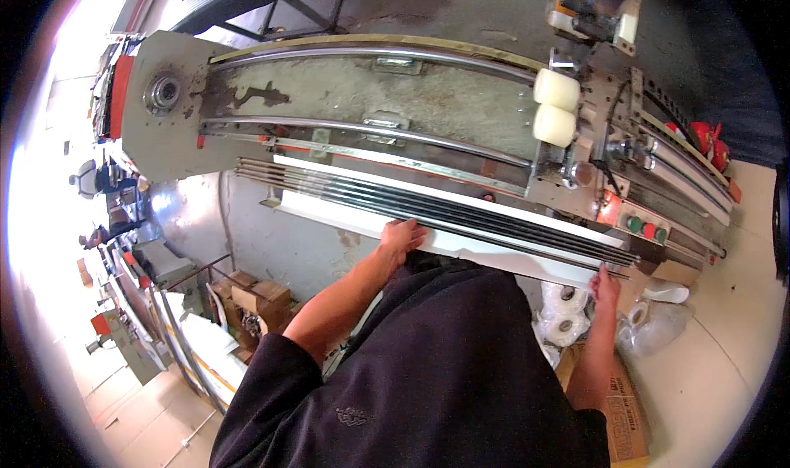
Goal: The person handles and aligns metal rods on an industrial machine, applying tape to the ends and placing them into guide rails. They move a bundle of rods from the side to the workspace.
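Note:
Several long, thin dark rods (461, 213) lie side by side on a long white sheet (346, 215) along the near side of a machine. The nearest rod (527, 248) sits a little apart from the rest. At about its middle, my left hand (401, 239) closes its fingers on it, over the sheet's near edge. My right hand (605, 287) pinches the same rod near its right end. My body hides part of what lies below the sheet.
The grey machine (329, 94) has long metal rails (346, 128), two white rollers (555, 106) and coloured buttons (648, 229) at the right. Rolls of clear plastic (566, 326) and a cardboard box (627, 406) stand at lower right. Another carton (267, 303) is on the left floor.

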A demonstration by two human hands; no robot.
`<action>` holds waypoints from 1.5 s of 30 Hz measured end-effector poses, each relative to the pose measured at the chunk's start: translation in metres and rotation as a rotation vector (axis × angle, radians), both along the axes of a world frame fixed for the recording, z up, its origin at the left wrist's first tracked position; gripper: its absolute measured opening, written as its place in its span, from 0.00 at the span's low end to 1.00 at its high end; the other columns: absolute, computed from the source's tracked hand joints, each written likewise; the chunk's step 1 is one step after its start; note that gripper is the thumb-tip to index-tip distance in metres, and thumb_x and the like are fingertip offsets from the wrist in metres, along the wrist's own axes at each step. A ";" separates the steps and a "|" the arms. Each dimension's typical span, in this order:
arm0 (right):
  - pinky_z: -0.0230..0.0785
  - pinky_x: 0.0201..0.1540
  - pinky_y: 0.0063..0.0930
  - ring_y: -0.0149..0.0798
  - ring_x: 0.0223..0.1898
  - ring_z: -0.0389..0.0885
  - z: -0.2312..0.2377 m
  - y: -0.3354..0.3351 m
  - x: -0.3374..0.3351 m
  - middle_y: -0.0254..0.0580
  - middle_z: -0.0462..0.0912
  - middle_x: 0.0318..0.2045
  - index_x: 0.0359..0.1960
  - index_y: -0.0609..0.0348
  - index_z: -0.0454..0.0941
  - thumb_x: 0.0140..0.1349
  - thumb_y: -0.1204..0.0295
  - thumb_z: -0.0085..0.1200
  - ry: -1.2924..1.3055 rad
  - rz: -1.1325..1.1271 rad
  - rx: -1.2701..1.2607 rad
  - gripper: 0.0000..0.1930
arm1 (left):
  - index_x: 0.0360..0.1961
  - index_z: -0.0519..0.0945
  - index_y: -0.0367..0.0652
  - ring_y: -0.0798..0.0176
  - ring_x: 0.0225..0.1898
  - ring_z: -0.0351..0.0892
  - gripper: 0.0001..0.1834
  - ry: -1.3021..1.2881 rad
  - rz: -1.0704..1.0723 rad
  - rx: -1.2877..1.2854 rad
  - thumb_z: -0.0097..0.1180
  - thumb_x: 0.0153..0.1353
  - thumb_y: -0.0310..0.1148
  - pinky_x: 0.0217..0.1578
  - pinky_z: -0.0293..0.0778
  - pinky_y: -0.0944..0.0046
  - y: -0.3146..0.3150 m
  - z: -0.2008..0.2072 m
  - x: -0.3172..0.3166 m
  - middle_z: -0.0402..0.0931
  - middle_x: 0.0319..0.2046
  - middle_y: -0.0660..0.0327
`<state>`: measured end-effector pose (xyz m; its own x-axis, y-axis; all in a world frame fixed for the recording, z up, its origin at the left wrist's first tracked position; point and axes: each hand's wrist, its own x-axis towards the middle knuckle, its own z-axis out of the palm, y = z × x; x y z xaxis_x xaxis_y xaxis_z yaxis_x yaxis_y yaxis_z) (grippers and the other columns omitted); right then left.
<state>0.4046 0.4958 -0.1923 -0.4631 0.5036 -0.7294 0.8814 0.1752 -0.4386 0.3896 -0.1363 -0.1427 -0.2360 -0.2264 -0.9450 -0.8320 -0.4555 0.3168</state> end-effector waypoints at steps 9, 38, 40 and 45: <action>0.75 0.29 0.28 0.31 0.24 0.83 0.069 -0.118 -0.015 0.43 0.88 0.28 0.38 0.65 0.83 0.76 0.60 0.58 0.369 0.154 -0.038 0.17 | 0.58 0.76 0.30 0.54 0.49 0.87 0.19 0.106 0.011 -0.025 0.57 0.75 0.34 0.46 0.86 0.59 -0.013 -0.005 0.008 0.83 0.50 0.49; 0.79 0.41 0.25 0.27 0.34 0.88 0.156 -0.451 -0.045 0.40 0.92 0.33 0.54 0.66 0.87 0.63 0.72 0.70 0.269 1.561 -0.569 0.19 | 0.55 0.77 0.35 0.65 0.38 0.86 0.18 0.475 0.530 -0.247 0.62 0.73 0.37 0.38 0.84 0.63 -0.057 0.029 0.168 0.85 0.40 0.58; 0.79 0.40 0.25 0.28 0.34 0.88 0.161 -0.469 -0.052 0.40 0.92 0.33 0.53 0.65 0.87 0.63 0.71 0.70 0.172 1.776 -0.578 0.18 | 0.55 0.77 0.36 0.66 0.37 0.86 0.17 0.520 0.779 -0.283 0.62 0.72 0.37 0.37 0.83 0.64 -0.037 0.008 0.222 0.85 0.39 0.60; 0.82 0.44 0.30 0.35 0.37 0.92 0.115 -0.497 -0.067 0.46 0.93 0.35 0.54 0.63 0.87 0.67 0.70 0.64 0.118 2.235 -0.596 0.16 | 0.53 0.78 0.38 0.65 0.34 0.86 0.15 0.151 1.291 -0.547 0.63 0.71 0.35 0.32 0.82 0.63 0.085 -0.029 0.378 0.85 0.38 0.58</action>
<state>0.3380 -0.0014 -0.0772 0.1707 -0.8555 -0.4888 -0.4616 0.3688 -0.8068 0.7672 -0.0514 -0.1720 0.3266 -0.6834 -0.6529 0.1280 -0.6525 0.7469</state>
